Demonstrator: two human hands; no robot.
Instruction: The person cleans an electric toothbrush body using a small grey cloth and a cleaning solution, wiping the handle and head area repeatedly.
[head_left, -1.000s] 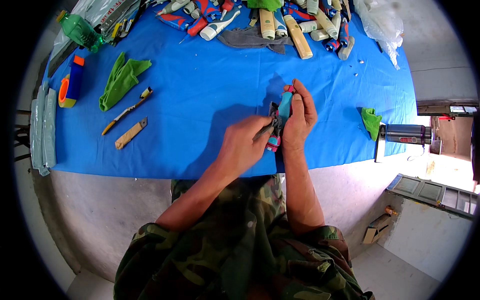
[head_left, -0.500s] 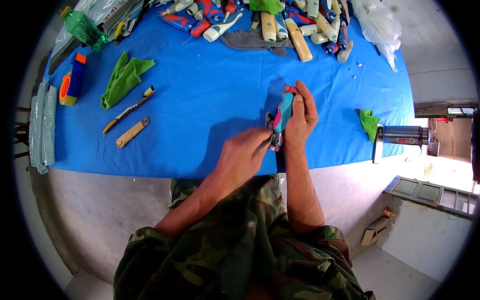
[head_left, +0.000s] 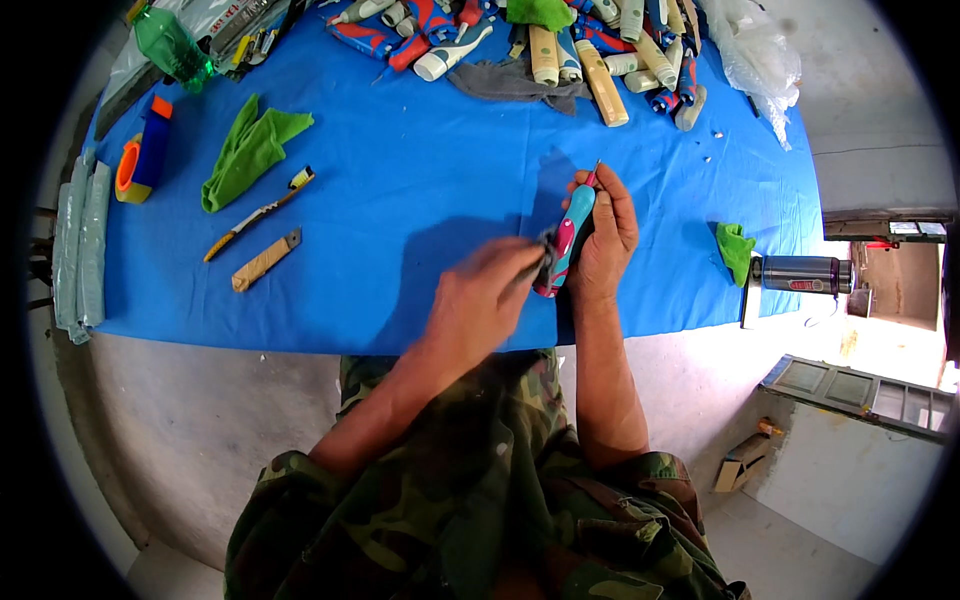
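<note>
In the head view, my right hand [head_left: 603, 245] is closed round a teal and pink electric toothbrush handle [head_left: 577, 220], tilted upright with a thin metal shaft at its top. My left hand [head_left: 483, 292] pinches a dark grey cloth [head_left: 545, 250] beside the handle's lower part; its fingers are slightly blurred. Both are over the blue-covered table [head_left: 400, 180], near its front edge. An old toothbrush [head_left: 255, 218], a small blade with a brown wrapped grip [head_left: 263, 265] and a green cloth [head_left: 250, 150] lie to the left.
Piled handles and tubes [head_left: 600, 75] cover the back, with a plastic bag [head_left: 760, 60]. At left are a green bottle [head_left: 170, 50], a blue-orange tape dispenser [head_left: 145, 150] and grey packets [head_left: 85, 250]. At right lie a steel flask [head_left: 800, 273] and a small green cloth [head_left: 733, 250].
My left hand with the grey cloth has shifted slightly toward me and left, uncovering more of the handle's pink side. My right hand still holds the handle, a little further right.
</note>
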